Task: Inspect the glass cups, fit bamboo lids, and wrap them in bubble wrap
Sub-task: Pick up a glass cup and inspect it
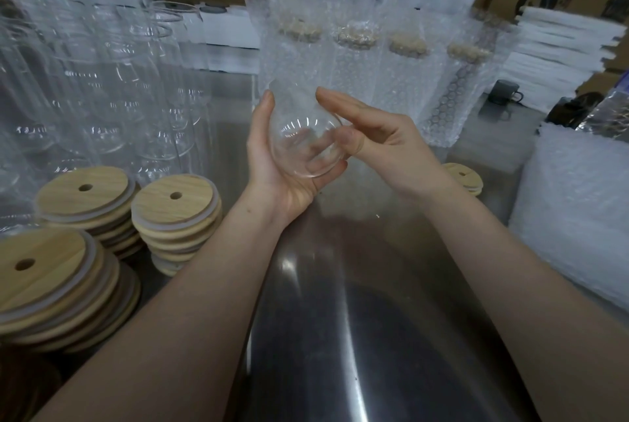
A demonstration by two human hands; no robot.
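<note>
Head view: both forearms reach forward over the steel table [340, 302] and meet on a clear glass cup [303, 146], held in the air with its base toward the camera. The left hand [272, 183] cradles it palm-up, fingers curled under the base, thumb upright along the left wall. The right hand [384, 139] pinches the right edge, fingers laid straight on the wall, thumb on the base rim. Stacked bamboo lids [175, 203] sit at left, bubble-wrapped cups [343, 60] stand behind.
</note>
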